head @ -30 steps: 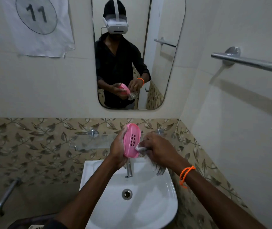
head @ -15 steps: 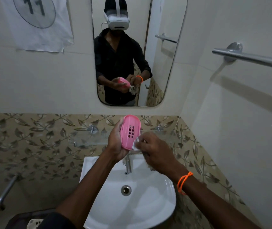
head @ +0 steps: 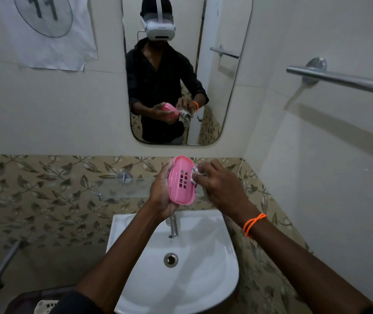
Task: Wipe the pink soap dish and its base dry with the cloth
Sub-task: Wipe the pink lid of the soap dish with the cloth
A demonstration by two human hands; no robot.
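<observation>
The left hand (head: 161, 196) had its grip clamped round the pink soap dish (head: 181, 180), palm behind it and fingers curled over its far edge, so that the dish stood on end above the white basin (head: 215, 264) with its slotted face toward the camera. The right hand (head: 220, 184) pinched a bunched cloth (head: 193, 175) against the dish's upper right rim, fingertips pressing it there.

The dish was probably still wet, and it was held only along one long edge. A firm push from the cloth could have twisted it out of that grip and dropped it onto the tap (head: 173, 225) or into the basin. The cloth was also wadded small, so it might have skimmed the slots and left water in them. Whether the base was joined to the dish could not be told.

Against the frame half a second before, the cloth had moved up from the dish's lower right edge to nearer its top, and the dish sat slightly more tilted.
</observation>
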